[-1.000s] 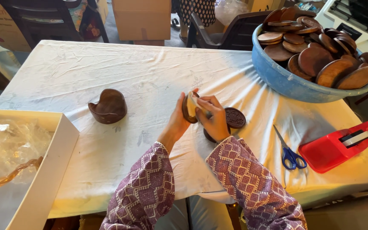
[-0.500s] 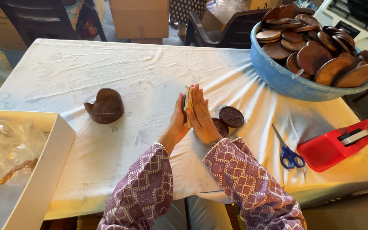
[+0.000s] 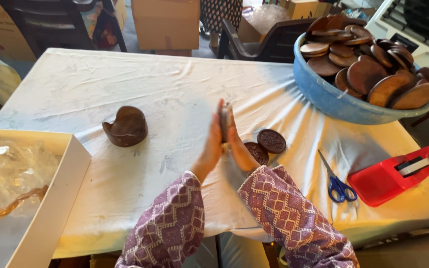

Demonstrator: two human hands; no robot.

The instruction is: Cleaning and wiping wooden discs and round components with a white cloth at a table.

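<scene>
A wrinkled white cloth covered the long table (image 3: pixel 125 94). Behind it sat dark plastic chairs (image 3: pixel 269 42) and a brown cardboard box (image 3: pixel 167 22) on grey floor.

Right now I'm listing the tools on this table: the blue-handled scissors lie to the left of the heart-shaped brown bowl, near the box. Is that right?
Not quite. The head view shows the blue-handled scissors on the right side of the table, between the two round brown discs and the red tape dispenser, far from the heart-shaped brown bowl, which does sit near the box.
</scene>
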